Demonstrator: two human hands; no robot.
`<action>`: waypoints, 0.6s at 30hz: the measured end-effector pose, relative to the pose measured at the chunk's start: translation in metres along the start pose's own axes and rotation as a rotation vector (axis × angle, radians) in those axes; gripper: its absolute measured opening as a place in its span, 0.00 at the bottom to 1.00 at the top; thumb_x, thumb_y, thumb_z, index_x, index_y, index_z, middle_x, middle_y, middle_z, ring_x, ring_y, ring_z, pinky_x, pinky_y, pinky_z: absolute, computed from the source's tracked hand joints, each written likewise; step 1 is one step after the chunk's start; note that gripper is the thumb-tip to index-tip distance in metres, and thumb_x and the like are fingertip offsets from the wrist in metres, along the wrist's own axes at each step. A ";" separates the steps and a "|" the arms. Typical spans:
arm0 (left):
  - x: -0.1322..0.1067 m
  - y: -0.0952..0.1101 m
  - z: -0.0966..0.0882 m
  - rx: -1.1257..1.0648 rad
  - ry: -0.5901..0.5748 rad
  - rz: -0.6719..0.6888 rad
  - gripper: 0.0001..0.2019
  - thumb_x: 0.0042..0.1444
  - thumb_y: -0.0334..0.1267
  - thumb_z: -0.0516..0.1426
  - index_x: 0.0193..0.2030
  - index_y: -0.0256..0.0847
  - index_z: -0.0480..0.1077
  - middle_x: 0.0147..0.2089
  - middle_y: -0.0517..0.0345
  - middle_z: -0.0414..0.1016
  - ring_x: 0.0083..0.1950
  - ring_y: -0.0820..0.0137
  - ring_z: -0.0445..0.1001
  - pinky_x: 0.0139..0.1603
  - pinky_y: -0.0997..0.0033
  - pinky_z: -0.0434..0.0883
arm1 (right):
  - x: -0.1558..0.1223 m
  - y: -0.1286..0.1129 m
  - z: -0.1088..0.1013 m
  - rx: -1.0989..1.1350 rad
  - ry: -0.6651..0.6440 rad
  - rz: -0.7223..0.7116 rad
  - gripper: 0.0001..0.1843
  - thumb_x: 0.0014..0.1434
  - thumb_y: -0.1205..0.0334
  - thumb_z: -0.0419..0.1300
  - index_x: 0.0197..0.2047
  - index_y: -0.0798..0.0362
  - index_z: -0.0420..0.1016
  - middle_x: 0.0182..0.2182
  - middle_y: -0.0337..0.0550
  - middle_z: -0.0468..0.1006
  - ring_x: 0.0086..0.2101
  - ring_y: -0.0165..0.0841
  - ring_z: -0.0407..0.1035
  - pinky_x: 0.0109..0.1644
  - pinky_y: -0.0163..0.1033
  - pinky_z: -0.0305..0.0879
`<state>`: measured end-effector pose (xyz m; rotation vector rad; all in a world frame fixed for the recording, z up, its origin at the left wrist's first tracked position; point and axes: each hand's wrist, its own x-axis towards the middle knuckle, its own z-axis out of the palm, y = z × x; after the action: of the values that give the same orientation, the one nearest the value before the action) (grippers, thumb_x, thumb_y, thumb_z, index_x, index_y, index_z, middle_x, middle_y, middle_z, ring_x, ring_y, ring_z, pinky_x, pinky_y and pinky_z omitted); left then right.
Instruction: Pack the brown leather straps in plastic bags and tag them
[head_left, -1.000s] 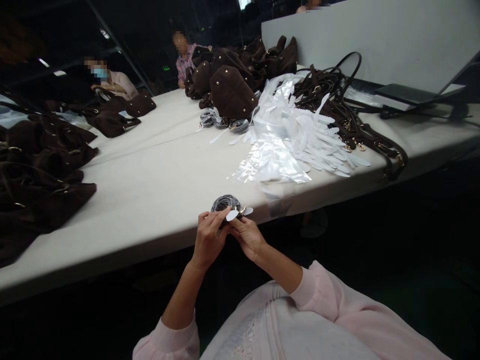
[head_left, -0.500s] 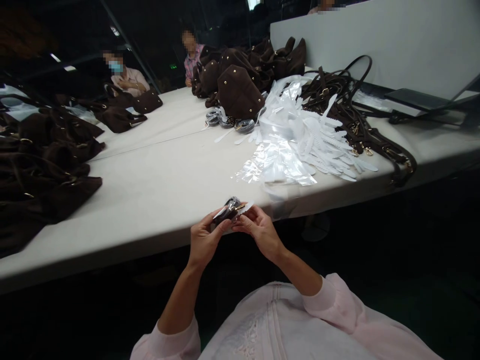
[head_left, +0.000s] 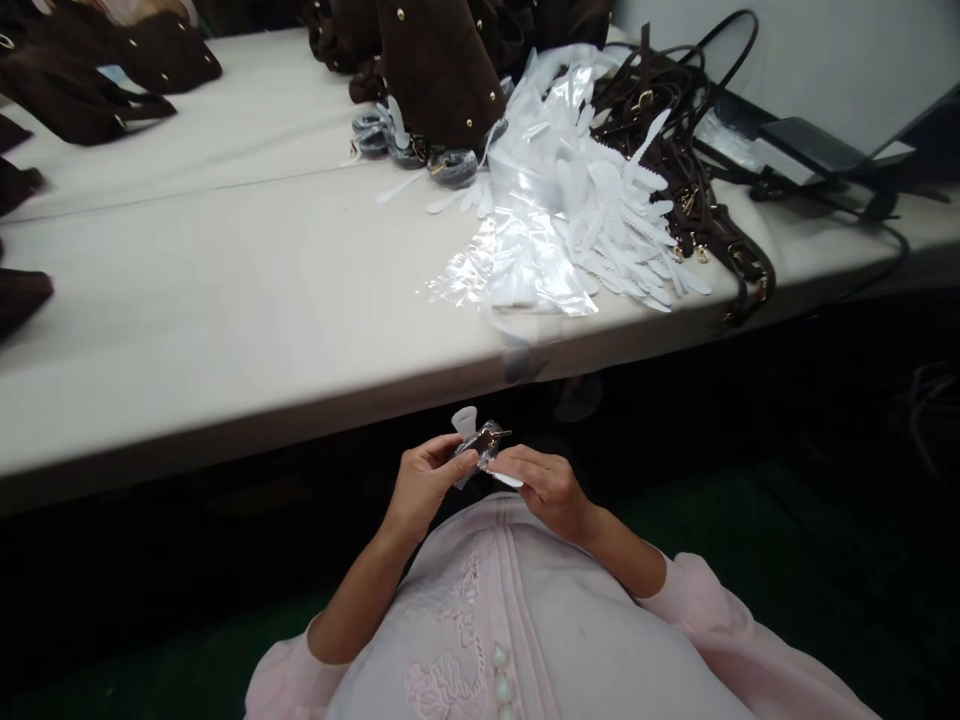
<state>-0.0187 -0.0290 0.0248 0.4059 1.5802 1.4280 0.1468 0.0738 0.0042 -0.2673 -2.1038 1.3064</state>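
Note:
In front of my body, just off the table's near edge, my left hand (head_left: 421, 487) pinches a small coiled dark strap (head_left: 484, 440) in clear plastic. A gold clasp (head_left: 501, 434) sticks out of the coil. Around the coil runs a white toothed plastic strip (head_left: 464, 421); its wide slotted end stands up beyond my left fingers. The strip's other end is under the closed fingers of my right hand (head_left: 553, 488), at the coil's right side. My right fingertips partly hide where strip and coil meet.
On the pale-covered table (head_left: 225, 270) lie a pile of clear plastic sleeves (head_left: 536, 250), many white toothed strips (head_left: 622, 220), wrapped strap coils (head_left: 452, 168) and loose brown straps (head_left: 686, 190). Dark brown bags (head_left: 439, 70) stand behind them, with more bags (head_left: 82, 90) at left.
Both hands have drawn the coil closer to my body, away from the table edge. The coil has turned, and the strip's slotted end now points up. My view has tilted down.

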 end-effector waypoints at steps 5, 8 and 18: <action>-0.010 -0.034 0.013 0.142 -0.139 -0.089 0.17 0.46 0.42 0.69 0.43 0.38 0.80 0.42 0.51 0.82 0.42 0.63 0.78 0.43 0.68 0.72 | -0.031 -0.002 -0.004 -0.282 -0.033 0.099 0.15 0.66 0.65 0.55 0.47 0.43 0.82 0.42 0.46 0.81 0.38 0.35 0.73 0.42 0.40 0.71; -0.015 -0.045 0.016 0.131 -0.146 -0.141 0.19 0.44 0.43 0.69 0.42 0.37 0.80 0.40 0.51 0.82 0.41 0.63 0.78 0.42 0.68 0.72 | -0.041 0.001 0.000 -0.237 0.026 0.209 0.15 0.67 0.64 0.55 0.46 0.41 0.82 0.53 0.44 0.76 0.37 0.32 0.73 0.43 0.39 0.71; -0.023 -0.052 -0.001 0.037 -0.252 -0.349 0.18 0.43 0.43 0.71 0.35 0.37 0.69 0.31 0.60 0.75 0.30 0.75 0.71 0.31 0.78 0.62 | -0.045 0.011 0.003 0.091 -0.104 0.270 0.12 0.66 0.61 0.58 0.49 0.45 0.81 0.45 0.42 0.81 0.46 0.35 0.75 0.53 0.42 0.71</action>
<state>0.0093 -0.0616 -0.0132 0.3006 1.3941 1.0396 0.1776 0.0555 -0.0248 -0.4668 -2.1426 1.5985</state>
